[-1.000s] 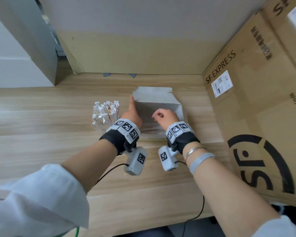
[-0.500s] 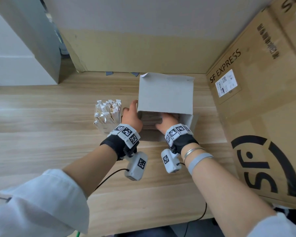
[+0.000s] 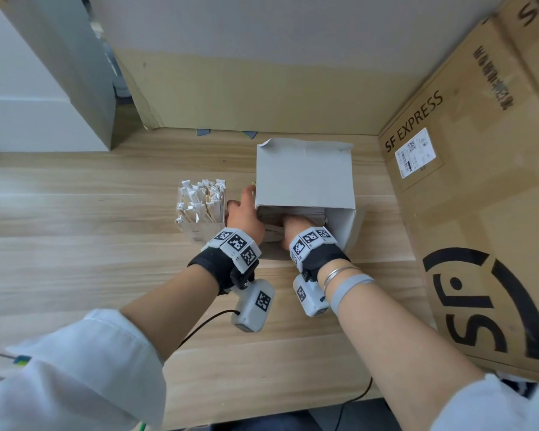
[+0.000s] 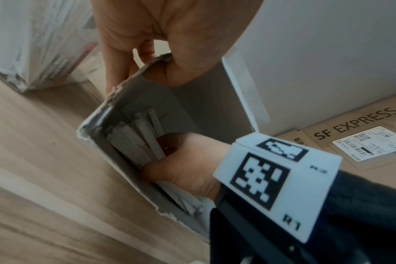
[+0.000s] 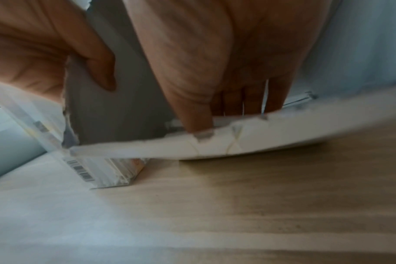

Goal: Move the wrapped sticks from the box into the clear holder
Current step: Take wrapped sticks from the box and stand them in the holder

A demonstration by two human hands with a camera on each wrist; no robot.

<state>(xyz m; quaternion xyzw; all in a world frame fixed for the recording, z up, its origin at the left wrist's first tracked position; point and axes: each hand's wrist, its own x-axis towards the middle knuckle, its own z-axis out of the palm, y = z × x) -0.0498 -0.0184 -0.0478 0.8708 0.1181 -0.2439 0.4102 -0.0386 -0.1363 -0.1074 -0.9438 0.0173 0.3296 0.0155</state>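
Wrapped sticks (image 4: 138,141): lying bundled inside the grey box (image 3: 304,175) on the wooden table (image 3: 75,244), more standing upright already in the clear holder (image 3: 201,206) just left of it. Probably light, thin and stiff inside slick paper sleeves, so likely to slide apart or fan out; best gathered as a bunch around the middle, not pulled by 1 crimped end. Right hand (image 3: 296,227) reaching into the box mouth, thumb and fingers curled around a bunch of sticks. Left hand (image 3: 245,213) pinching the torn left wall of the box, steadying it. Readable writing: "SF EXPRESS" on the brown shipping carton (image 3: 479,181) at right, beside a small white label too fine to read; "R1" on the right wrist marker block (image 4: 276,180).
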